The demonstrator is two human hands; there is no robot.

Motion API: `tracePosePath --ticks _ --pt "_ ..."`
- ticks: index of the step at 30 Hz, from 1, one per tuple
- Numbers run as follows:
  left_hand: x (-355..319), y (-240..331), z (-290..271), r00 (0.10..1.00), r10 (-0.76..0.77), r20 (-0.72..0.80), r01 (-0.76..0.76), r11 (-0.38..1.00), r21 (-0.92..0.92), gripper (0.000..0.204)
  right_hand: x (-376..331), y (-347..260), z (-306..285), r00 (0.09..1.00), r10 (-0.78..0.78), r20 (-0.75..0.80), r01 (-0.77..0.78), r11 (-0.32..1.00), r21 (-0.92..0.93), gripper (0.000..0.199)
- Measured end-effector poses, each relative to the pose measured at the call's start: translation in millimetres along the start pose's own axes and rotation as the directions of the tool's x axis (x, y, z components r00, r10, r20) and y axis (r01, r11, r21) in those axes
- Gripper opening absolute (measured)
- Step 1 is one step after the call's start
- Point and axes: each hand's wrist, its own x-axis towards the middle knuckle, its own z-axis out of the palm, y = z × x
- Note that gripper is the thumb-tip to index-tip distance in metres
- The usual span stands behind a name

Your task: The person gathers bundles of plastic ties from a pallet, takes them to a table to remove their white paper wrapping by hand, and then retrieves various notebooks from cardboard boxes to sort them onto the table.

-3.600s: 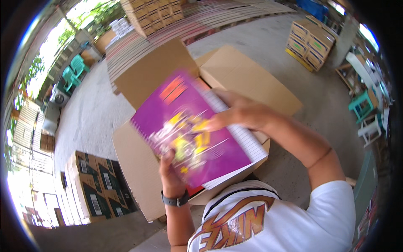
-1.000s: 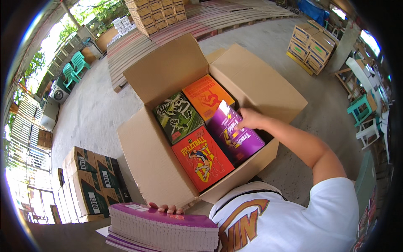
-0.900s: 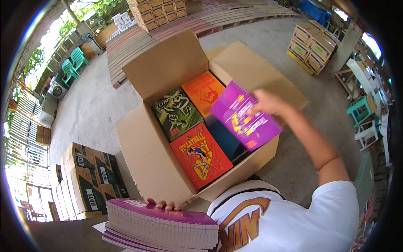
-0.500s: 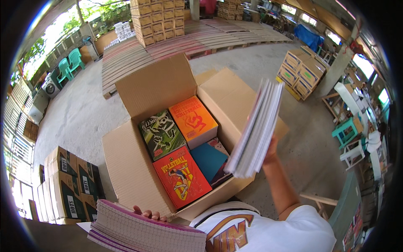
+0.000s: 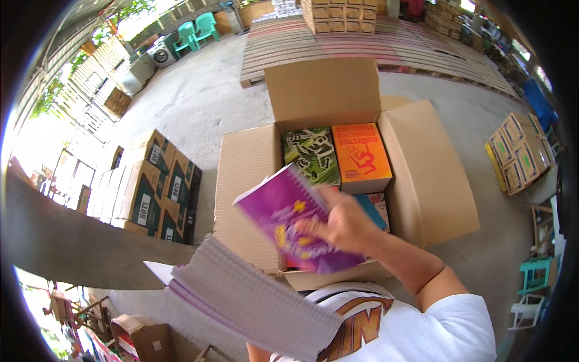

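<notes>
The right hand point(image 5: 344, 223) was closed on a purple spiral notebook point(image 5: 289, 220), holding it tilted just above the near edge of the open cardboard box point(image 5: 422, 175). Half a second earlier that notebook had stood edge-on, out to the right of the box; it had since swung across to the left with its cover turned up, toward the stack of purple notebooks point(image 5: 253, 301) held low in the foreground. It looked as if this one was being moved from the box over to the stack.

The left hand was hidden beneath the stack, so whether it gripped or only propped it could not be told.

In the box a green book point(image 5: 312, 154) and an orange book point(image 5: 360, 154) lay flat side by side at the far end, as they had a second before. A blue book point(image 5: 373, 208) showed beside the right hand; the red one seen earlier was now mostly covered by the notebook. More cartons point(image 5: 154, 181) stood on the concrete floor point(image 5: 199, 90) to the left.
</notes>
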Motion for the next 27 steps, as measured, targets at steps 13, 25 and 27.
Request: tracePosePath --ticks 13,25,27 --pt "-79 7 -40 0.965 0.259 -0.039 -0.252 0.959 0.133 0.055 -30 -56 80 0.762 -0.356 0.541 0.365 0.926 0.096 0.054" --pt "-453 129 -95 0.654 0.714 -0.250 -0.599 0.691 0.405 0.062 -251 -114 368 0.469 -0.391 0.792 -0.255 0.799 0.545 0.031" --pt "-506 141 -91 0.587 0.744 -0.319 -0.658 0.668 0.347 0.059 -287 -132 416 0.371 -0.362 0.855 -0.364 0.790 0.493 0.028"
